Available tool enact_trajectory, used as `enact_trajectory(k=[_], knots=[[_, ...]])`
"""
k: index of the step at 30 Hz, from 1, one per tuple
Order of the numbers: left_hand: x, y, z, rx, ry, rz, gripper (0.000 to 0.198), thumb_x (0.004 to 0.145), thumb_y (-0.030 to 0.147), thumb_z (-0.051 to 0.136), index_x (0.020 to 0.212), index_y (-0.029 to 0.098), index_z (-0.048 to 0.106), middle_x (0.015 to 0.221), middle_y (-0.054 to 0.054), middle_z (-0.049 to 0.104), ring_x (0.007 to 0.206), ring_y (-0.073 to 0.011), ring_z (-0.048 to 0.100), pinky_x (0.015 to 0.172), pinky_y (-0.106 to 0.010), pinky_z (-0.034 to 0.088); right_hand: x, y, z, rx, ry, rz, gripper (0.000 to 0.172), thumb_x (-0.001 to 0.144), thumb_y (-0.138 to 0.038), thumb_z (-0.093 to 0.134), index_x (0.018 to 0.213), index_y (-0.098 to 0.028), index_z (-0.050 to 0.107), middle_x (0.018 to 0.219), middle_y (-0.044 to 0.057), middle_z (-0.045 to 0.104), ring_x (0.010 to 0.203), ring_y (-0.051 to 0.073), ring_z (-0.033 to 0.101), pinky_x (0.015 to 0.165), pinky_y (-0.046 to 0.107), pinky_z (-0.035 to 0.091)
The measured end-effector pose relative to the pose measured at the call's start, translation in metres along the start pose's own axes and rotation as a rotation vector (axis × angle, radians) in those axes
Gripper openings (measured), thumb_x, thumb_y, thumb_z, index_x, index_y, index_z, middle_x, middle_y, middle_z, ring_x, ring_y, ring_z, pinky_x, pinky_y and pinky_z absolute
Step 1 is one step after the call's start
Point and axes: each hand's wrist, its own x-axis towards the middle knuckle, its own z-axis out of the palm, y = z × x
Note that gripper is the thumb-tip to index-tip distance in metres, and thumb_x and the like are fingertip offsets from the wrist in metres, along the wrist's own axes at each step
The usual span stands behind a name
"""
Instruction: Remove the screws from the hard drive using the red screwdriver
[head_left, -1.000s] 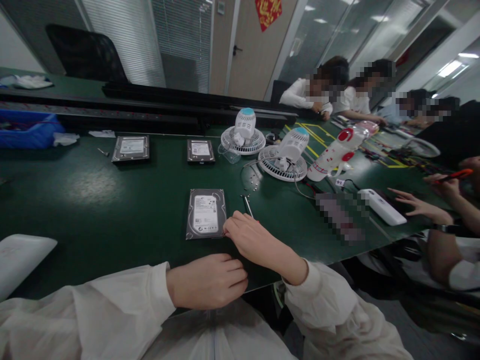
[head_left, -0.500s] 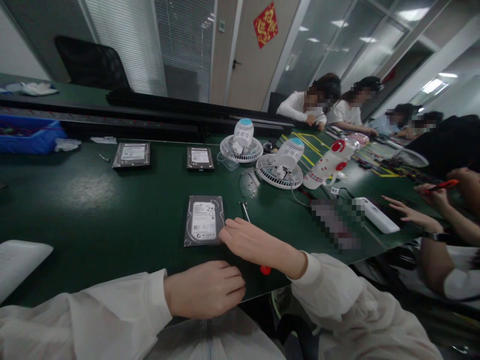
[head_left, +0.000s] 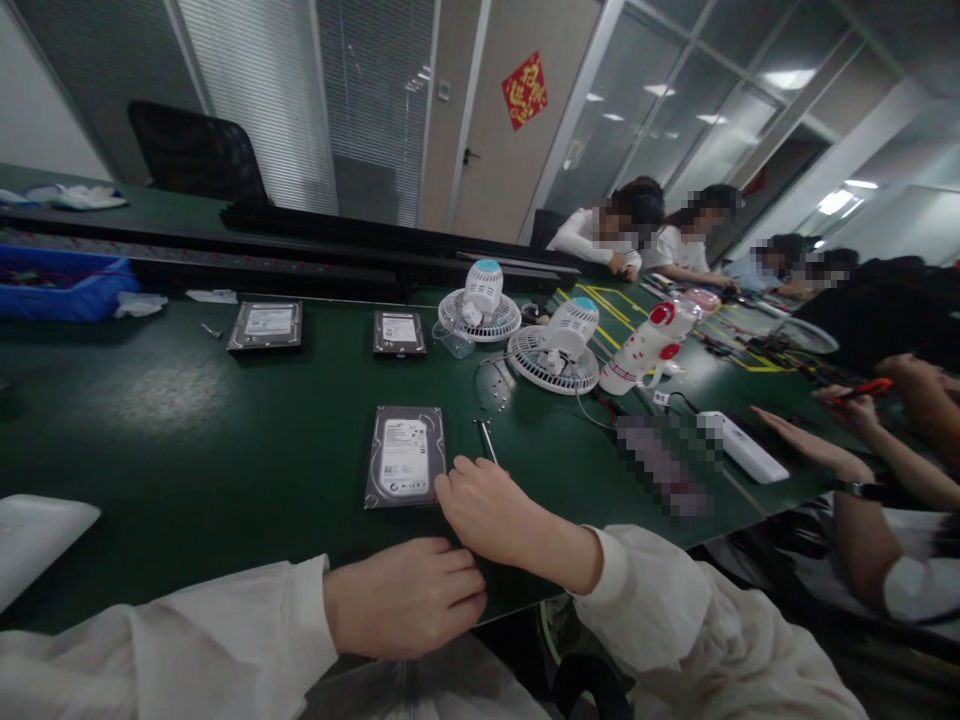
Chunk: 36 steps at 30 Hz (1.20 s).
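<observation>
My left hand (head_left: 409, 597) rests at the table's near edge, its fingers curled under, with the inside hidden. Beyond it, my right hand (head_left: 487, 507) is also curled, palm down, by the lower right corner of a hard drive (head_left: 405, 457). Whether its fingertips touch the drive, I cannot tell, and anything inside is hidden. The drive lies flat, label up. A metal screwdriver shaft (head_left: 487, 440) points away from me past my right hand, which covers the rest of it. Several small screws (head_left: 495, 395) lie beyond its tip.
Two more hard drives, a larger (head_left: 266, 328) and a smaller (head_left: 399, 333), lie farther back. Two white fans (head_left: 480, 310) and a red-and-white bottle (head_left: 649, 345) stand to their right. A blue bin (head_left: 67, 285) is at left. At right, a co-worker's hand (head_left: 814, 445) is near a white power strip (head_left: 742, 447).
The view has tilted up slightly, so things sit lower in the picture. The red end under my right wrist is now hidden. My hands have hardly moved over the table.
</observation>
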Motion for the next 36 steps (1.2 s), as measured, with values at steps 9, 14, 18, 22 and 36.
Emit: enact_trajectory(k=[9, 14, 18, 22, 36], knots=[[0.0, -0.003, -0.002, -0.036, -0.02, 0.072, 0.019, 0.1, 0.023, 0.051, 0.108, 0.015, 0.066, 0.107, -0.012, 0.071, 0.092, -0.0203, 0.064, 0.074, -0.031, 0.049, 0.005, -0.002, 0.001, -0.001, 0.004, -0.02, 0.01, 0.094, -0.012, 0.049, 0.088, -0.013, 0.057, 0.078, 0.009, 0.065, 0.077, 0.026, 0.063, 0.06, 0.035, 0.043], [0.0, -0.002, -0.003, -0.038, -0.008, 0.072, 0.019, 0.099, 0.022, 0.052, 0.109, 0.014, 0.066, 0.107, -0.013, 0.072, 0.092, -0.0205, 0.064, 0.076, -0.032, 0.05, 0.004, 0.0, -0.002, -0.001, -0.005, -0.048, 0.013, 0.096, -0.012, 0.047, 0.088, -0.014, 0.056, 0.078, 0.009, 0.065, 0.079, 0.026, 0.063, 0.063, 0.036, 0.043], [0.0, -0.002, -0.003, -0.032, -0.003, 0.072, 0.019, 0.099, 0.021, 0.051, 0.109, 0.014, 0.066, 0.107, -0.013, 0.072, 0.092, -0.0206, 0.065, 0.077, -0.032, 0.051, 0.004, 0.002, -0.005, -0.008, -0.011, -0.093, 0.015, 0.097, -0.011, 0.045, 0.091, -0.012, 0.058, 0.081, 0.009, 0.066, 0.082, 0.026, 0.063, 0.064, 0.036, 0.043], [0.0, -0.003, -0.003, -0.028, -0.005, 0.072, 0.02, 0.1, 0.021, 0.051, 0.11, 0.013, 0.066, 0.108, -0.013, 0.072, 0.093, -0.0211, 0.064, 0.078, -0.033, 0.051, 0.004, 0.008, -0.006, -0.026, 0.011, -0.165, 0.018, 0.099, -0.011, 0.042, 0.091, -0.013, 0.058, 0.084, 0.009, 0.067, 0.084, 0.026, 0.062, 0.067, 0.036, 0.042], [0.001, -0.003, -0.004, -0.032, -0.01, 0.068, 0.019, 0.1, 0.022, 0.052, 0.109, 0.015, 0.066, 0.105, -0.012, 0.071, 0.091, -0.0199, 0.063, 0.076, -0.031, 0.05, 0.001, 0.005, 0.003, -0.141, 0.097, -0.212, 0.017, 0.099, -0.016, 0.043, 0.09, -0.013, 0.057, 0.078, 0.008, 0.062, 0.079, 0.023, 0.057, 0.063, 0.035, 0.035]])
